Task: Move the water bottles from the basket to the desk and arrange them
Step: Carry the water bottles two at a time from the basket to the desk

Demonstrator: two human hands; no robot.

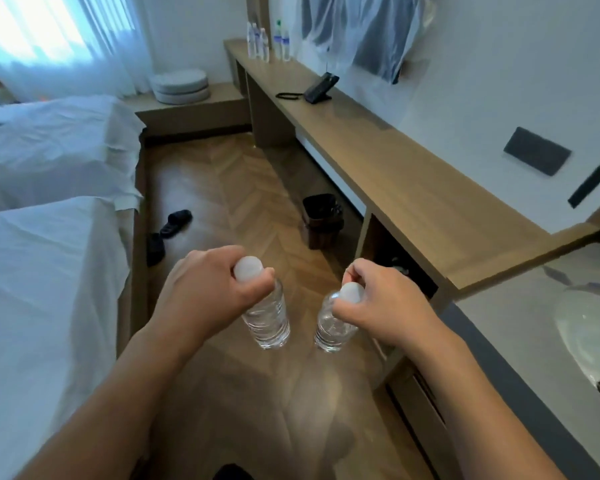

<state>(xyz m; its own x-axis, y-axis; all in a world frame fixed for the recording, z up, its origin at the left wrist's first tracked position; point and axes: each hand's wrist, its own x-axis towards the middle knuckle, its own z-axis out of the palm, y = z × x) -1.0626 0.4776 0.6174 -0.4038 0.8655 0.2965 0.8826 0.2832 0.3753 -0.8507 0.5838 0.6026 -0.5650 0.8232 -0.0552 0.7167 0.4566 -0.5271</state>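
Two clear water bottles hang upright over the herringbone wood floor [243,188], apart from each other and held by their necks just under white caps: the left bottle [267,320] in the left hand [205,289], the right bottle [333,327] in the right hand [385,306]. Both hands have their fingers curled tight round the bottle necks, thumbs closing the pinch. Open floor runs ahead between the white beds [49,271] on the left and the long wooden desk [413,174] on the right; a dark waste bin [321,221] stands at the desk's front edge and dark slippers [174,223] lie beside the bed. A black telephone [319,89] sits midway along the desk, with bare top on its near side. More bottles [267,41] stand grouped at the desk's far end. At the near right, a grey counter holds a white sink [589,337].
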